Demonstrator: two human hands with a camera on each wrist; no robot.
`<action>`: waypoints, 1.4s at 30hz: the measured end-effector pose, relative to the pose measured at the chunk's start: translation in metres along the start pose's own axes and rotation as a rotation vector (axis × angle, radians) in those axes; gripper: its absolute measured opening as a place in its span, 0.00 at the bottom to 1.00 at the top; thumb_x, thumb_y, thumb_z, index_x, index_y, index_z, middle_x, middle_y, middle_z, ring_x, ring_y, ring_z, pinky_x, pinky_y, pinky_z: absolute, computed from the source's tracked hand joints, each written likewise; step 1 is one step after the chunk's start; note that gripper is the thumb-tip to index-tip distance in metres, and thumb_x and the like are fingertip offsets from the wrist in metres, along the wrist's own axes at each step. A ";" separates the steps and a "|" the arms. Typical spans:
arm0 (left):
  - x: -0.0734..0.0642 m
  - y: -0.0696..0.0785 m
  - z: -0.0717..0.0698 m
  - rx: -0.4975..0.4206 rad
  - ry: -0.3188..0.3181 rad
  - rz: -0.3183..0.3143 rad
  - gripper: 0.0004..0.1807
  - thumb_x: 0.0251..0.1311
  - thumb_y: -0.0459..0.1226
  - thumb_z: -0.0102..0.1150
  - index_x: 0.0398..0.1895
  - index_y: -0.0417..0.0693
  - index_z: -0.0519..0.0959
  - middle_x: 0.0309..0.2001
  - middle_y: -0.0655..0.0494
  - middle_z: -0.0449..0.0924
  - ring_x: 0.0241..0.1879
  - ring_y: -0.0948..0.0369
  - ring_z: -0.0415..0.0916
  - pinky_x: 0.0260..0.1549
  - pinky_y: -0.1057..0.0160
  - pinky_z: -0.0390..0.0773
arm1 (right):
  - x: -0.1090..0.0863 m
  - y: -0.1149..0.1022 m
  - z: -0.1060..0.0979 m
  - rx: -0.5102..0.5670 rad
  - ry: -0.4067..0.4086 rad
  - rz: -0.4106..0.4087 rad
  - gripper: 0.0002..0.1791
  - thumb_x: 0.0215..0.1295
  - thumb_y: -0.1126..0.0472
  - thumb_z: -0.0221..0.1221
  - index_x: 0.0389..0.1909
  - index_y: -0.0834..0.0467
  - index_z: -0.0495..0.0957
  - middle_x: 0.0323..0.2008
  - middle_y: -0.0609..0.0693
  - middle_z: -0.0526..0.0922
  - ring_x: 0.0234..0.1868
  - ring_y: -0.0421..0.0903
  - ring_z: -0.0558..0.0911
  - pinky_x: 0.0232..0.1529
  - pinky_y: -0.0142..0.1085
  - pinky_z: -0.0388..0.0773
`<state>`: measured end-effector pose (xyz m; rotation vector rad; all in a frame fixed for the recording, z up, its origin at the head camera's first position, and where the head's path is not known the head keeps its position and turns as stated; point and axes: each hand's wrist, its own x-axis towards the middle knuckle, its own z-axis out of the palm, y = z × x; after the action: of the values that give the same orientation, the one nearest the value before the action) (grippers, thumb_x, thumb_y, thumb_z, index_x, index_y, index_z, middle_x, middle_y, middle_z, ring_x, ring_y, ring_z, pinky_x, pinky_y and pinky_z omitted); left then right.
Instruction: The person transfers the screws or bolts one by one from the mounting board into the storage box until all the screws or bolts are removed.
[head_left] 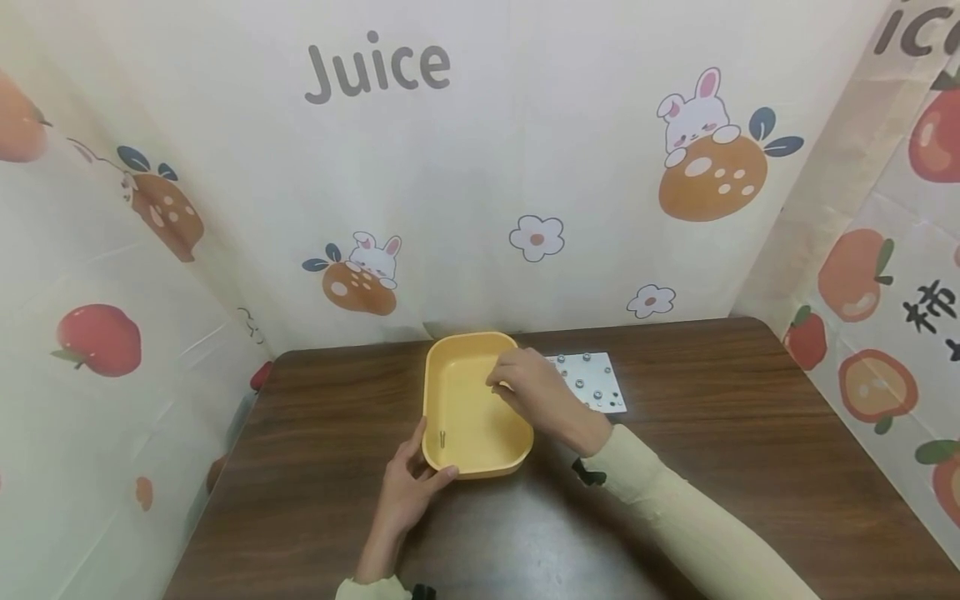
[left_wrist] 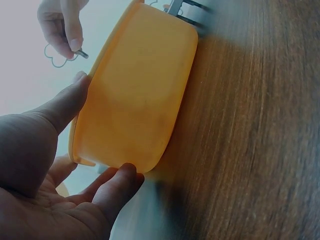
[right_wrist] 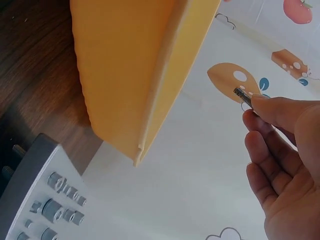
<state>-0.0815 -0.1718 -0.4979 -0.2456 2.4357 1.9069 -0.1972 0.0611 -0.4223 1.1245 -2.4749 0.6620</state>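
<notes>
A yellow plastic tray [head_left: 480, 462] sits on the table in the head view. My left hand [head_left: 406, 487] grips its near left corner; in the left wrist view the thumb is at the rim and other fingers touch the wall. Above the tray's right side, my right hand [head_left: 534, 390] pinches a small threaded screw [right_wrist: 243, 96] between thumb and forefinger, plain in the right wrist view. Another small screw [head_left: 442, 439] lies inside the tray, near its front left. Just right of the tray is a white plate [head_left: 613, 392] fitted with several metal nuts and bolts.
The dark wooden table [head_left: 720, 400] extends to both sides. Behind it hangs a pale curtain [head_left: 480, 167] printed with fruit and rabbits, which also lines the left and right sides. Bolt ends stick out beneath the plate in the right wrist view.
</notes>
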 end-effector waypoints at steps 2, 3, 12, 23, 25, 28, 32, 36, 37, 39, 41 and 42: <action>0.000 -0.001 0.000 -0.002 -0.003 0.008 0.53 0.57 0.32 0.79 0.84 0.45 0.59 0.68 0.33 0.67 0.72 0.35 0.68 0.66 0.46 0.78 | 0.002 -0.001 0.001 0.001 -0.007 -0.004 0.08 0.58 0.73 0.74 0.36 0.58 0.91 0.36 0.48 0.90 0.42 0.47 0.86 0.50 0.43 0.85; -0.001 -0.001 -0.001 -0.003 -0.004 0.010 0.53 0.57 0.32 0.79 0.84 0.45 0.59 0.68 0.34 0.67 0.72 0.35 0.68 0.66 0.46 0.78 | 0.003 -0.002 0.002 -0.002 -0.009 -0.011 0.08 0.58 0.72 0.74 0.35 0.57 0.91 0.36 0.48 0.90 0.41 0.47 0.86 0.50 0.42 0.85; -0.002 -0.003 -0.001 -0.023 -0.012 0.020 0.53 0.57 0.31 0.79 0.84 0.45 0.58 0.67 0.34 0.67 0.72 0.35 0.68 0.66 0.46 0.78 | 0.010 -0.006 0.006 -0.007 -0.001 -0.076 0.07 0.56 0.72 0.74 0.33 0.57 0.90 0.32 0.47 0.88 0.38 0.47 0.86 0.47 0.41 0.85; -0.001 -0.003 -0.001 -0.024 -0.022 0.022 0.53 0.58 0.31 0.78 0.84 0.46 0.58 0.67 0.34 0.67 0.72 0.35 0.68 0.66 0.49 0.79 | 0.019 -0.012 0.009 -0.008 -0.079 -0.018 0.07 0.58 0.71 0.74 0.36 0.57 0.91 0.35 0.49 0.89 0.41 0.48 0.86 0.50 0.40 0.86; -0.001 -0.003 -0.001 -0.024 -0.020 0.019 0.53 0.58 0.31 0.78 0.84 0.45 0.58 0.67 0.34 0.67 0.72 0.35 0.68 0.66 0.49 0.79 | 0.020 -0.012 0.009 -0.014 -0.085 -0.022 0.07 0.58 0.71 0.73 0.36 0.58 0.90 0.35 0.49 0.88 0.40 0.48 0.86 0.50 0.40 0.85; 0.000 -0.003 -0.001 -0.018 -0.014 0.011 0.53 0.58 0.31 0.78 0.84 0.46 0.58 0.67 0.35 0.67 0.72 0.36 0.68 0.66 0.49 0.79 | 0.022 -0.013 0.009 -0.020 -0.093 -0.023 0.07 0.59 0.71 0.73 0.36 0.58 0.90 0.34 0.49 0.88 0.40 0.49 0.85 0.49 0.41 0.85; 0.001 -0.002 -0.001 0.002 -0.006 0.001 0.53 0.57 0.33 0.79 0.84 0.46 0.58 0.68 0.35 0.68 0.72 0.36 0.69 0.65 0.49 0.79 | 0.024 -0.013 0.011 -0.015 -0.116 -0.011 0.06 0.60 0.71 0.72 0.36 0.58 0.91 0.34 0.49 0.88 0.40 0.49 0.85 0.48 0.41 0.85; 0.001 -0.001 -0.001 0.003 -0.002 -0.008 0.53 0.57 0.33 0.79 0.84 0.47 0.59 0.68 0.35 0.68 0.72 0.37 0.69 0.65 0.49 0.79 | 0.026 -0.013 0.014 -0.012 -0.146 -0.006 0.06 0.60 0.71 0.71 0.34 0.57 0.90 0.32 0.49 0.88 0.37 0.48 0.84 0.46 0.41 0.85; 0.001 0.000 -0.001 0.001 -0.002 -0.010 0.53 0.57 0.32 0.79 0.84 0.47 0.59 0.68 0.35 0.68 0.72 0.37 0.69 0.65 0.50 0.80 | 0.027 -0.013 0.015 -0.014 -0.153 -0.007 0.07 0.60 0.71 0.71 0.33 0.56 0.90 0.32 0.49 0.88 0.37 0.48 0.84 0.45 0.41 0.85; 0.001 0.000 -0.001 0.003 -0.003 -0.011 0.53 0.57 0.32 0.79 0.84 0.47 0.59 0.68 0.35 0.68 0.72 0.37 0.69 0.65 0.50 0.80 | 0.029 -0.013 0.016 -0.014 -0.168 -0.009 0.07 0.60 0.72 0.70 0.33 0.56 0.90 0.31 0.49 0.88 0.36 0.48 0.85 0.45 0.40 0.85; 0.001 0.000 -0.001 0.009 -0.004 -0.014 0.53 0.57 0.33 0.79 0.84 0.47 0.59 0.68 0.35 0.68 0.72 0.37 0.69 0.65 0.51 0.80 | 0.030 -0.014 0.018 -0.011 -0.182 -0.012 0.07 0.60 0.72 0.70 0.32 0.56 0.90 0.31 0.49 0.88 0.36 0.48 0.86 0.46 0.40 0.86; 0.001 0.000 -0.001 0.012 -0.004 -0.018 0.53 0.57 0.33 0.79 0.84 0.48 0.59 0.68 0.35 0.68 0.72 0.37 0.69 0.65 0.51 0.80 | 0.031 -0.015 0.018 -0.008 -0.192 -0.010 0.07 0.60 0.72 0.70 0.33 0.56 0.91 0.32 0.50 0.89 0.37 0.48 0.86 0.46 0.40 0.86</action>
<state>-0.0827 -0.1729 -0.4975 -0.2629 2.4337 1.8827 -0.2077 0.0235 -0.4185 1.2496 -2.6256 0.5639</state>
